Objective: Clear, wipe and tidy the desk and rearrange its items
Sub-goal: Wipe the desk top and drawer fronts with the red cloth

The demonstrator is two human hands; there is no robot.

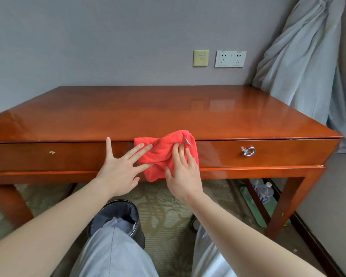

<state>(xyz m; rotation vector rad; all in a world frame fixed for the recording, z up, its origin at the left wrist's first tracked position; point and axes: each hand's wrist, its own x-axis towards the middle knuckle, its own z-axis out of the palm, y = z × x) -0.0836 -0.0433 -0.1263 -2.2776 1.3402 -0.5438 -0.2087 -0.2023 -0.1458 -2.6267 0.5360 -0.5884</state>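
Observation:
A glossy reddish-brown wooden desk [148,108] fills the middle of the view, its top bare. A red cloth [160,154] hangs bunched over the desk's front edge, against the drawer fronts. My left hand [122,168] lies flat with spread, straight fingers, its fingertips touching the cloth's left part. My right hand [183,172] presses the cloth's right part against the drawer front with fingers nearly straight.
A drawer with a metal ring pull [249,151] sits to the right, a small knob [52,152] to the left. A black bin [118,218] stands under the desk by my knees. Water bottles [263,191] lie under the right end. Wall sockets [230,58] and a grey curtain [300,62] are behind.

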